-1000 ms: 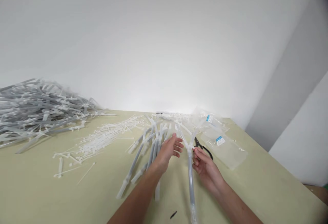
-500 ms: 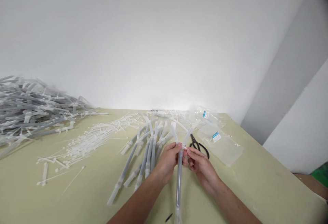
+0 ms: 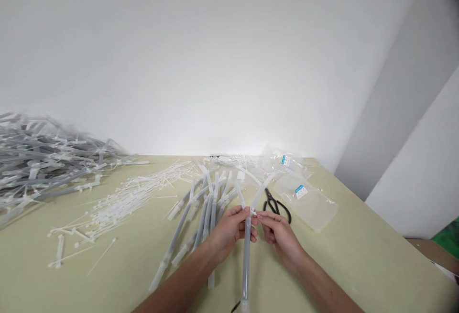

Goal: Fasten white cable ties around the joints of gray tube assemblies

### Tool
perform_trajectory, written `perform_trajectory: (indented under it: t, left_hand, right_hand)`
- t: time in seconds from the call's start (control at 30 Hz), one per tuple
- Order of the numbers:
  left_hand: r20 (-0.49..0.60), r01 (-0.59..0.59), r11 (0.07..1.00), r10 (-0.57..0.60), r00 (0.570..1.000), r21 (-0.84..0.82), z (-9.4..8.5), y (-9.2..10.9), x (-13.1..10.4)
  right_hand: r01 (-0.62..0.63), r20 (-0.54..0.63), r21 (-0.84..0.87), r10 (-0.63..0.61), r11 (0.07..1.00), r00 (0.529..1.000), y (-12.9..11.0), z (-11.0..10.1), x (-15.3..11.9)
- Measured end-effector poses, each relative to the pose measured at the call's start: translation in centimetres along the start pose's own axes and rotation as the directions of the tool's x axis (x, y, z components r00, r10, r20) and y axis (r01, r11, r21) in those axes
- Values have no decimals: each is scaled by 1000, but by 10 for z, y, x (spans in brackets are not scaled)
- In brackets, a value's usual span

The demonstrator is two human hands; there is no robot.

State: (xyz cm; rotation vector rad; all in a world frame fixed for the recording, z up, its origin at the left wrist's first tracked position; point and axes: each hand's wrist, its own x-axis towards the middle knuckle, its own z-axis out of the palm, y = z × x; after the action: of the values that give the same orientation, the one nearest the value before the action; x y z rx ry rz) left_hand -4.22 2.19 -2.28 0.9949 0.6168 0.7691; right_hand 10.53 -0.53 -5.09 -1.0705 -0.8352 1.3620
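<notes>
A grey tube (image 3: 246,260) with two translucent branches forming a Y at its far end points away from me. My left hand (image 3: 231,229) is wrapped round it just below the fork. On the right side of the joint, the thumb and forefinger of my right hand (image 3: 278,231) pinch a small white piece, which looks like part of a cable tie (image 3: 254,213). Several similar Y-shaped tubes (image 3: 184,222) lie to the left of my left hand. Black-handled scissors (image 3: 276,205) rest just beyond my right hand.
Loose white cable ties (image 3: 125,203) are spread over the green table (image 3: 366,251) on the left. Behind them, a big heap of grey tubes (image 3: 46,155) stands against the wall. Clear plastic bags (image 3: 313,208) with blue-and-white labels lie at the back right.
Both hands and the held tube have shifted slightly down and left in view. My right hand has turned a little, with its fingertips still at the joint.
</notes>
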Motion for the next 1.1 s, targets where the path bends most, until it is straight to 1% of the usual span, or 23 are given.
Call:
perform_trajectory:
  t: [0.1, 0.23, 0.43, 0.63, 0.7, 0.83, 0.9, 0.93, 0.97, 1.0, 1.03, 1.07, 1.1]
  left_hand:
    - [-26, 25, 999, -26, 999, -28, -1, -2, -3]
    - [-49, -4, 1000, 3, 999, -23, 1, -3, -8]
    - [-39, -50, 999, 50, 998, -6, 4, -7, -13]
    - [-27, -54, 999, 54, 998, -2, 4, -5, -13]
    - [-37, -30, 998, 32, 999, 49, 5, -4, -14]
    - [-71, 63, 972, -48, 996, 225, 8, -5, -16]
    - [-70, 55, 944, -34, 997, 324, 7, -2, -17]
    - [-75, 22, 914, 9, 997, 406, 5, 0, -17]
    - [-88, -28, 856, 86, 992, 517, 2, 4, -18]
    - [-102, -79, 759, 189, 977, 647, -2, 8, -18]
    - [-108, -106, 620, 298, 949, 778, -7, 12, -18]
    - [-106, -88, 452, 387, 916, 888, -12, 16, -18]
    - [-108, -27, 292, 437, 893, 956, -19, 19, -18]
  right_hand:
    - [-5, 6, -26, 5, 1000, 1000, 2, 2, -2]
    - [-10, 29, -24, 11, 1000, 1000, 3, 3, -4]
    - [1, 38, -36, 0, 999, 999, -1, 3, -8]
    - [14, 48, -21, -13, 1000, 999, -4, 7, -13]
    - [11, 52, -15, -10, 1000, 999, -3, 8, -13]
    - [46, 21, -30, -46, 998, 999, -2, 6, -12]
    - [64, -15, -7, -64, 998, 998, 0, 4, -10]
    - [66, -38, 9, -65, 998, 997, 0, 3, -9]
    - [62, -62, 20, -60, 998, 996, 1, 1, -7]
    - [53, -86, 23, -51, 998, 995, 3, -1, -5]
    - [39, -106, 16, -37, 999, 994, 4, -2, -4]
    - [23, -123, 2, -22, 1000, 992, 6, -3, -2]
    - [6, -135, -18, -9, 1000, 991, 7, -5, 0]
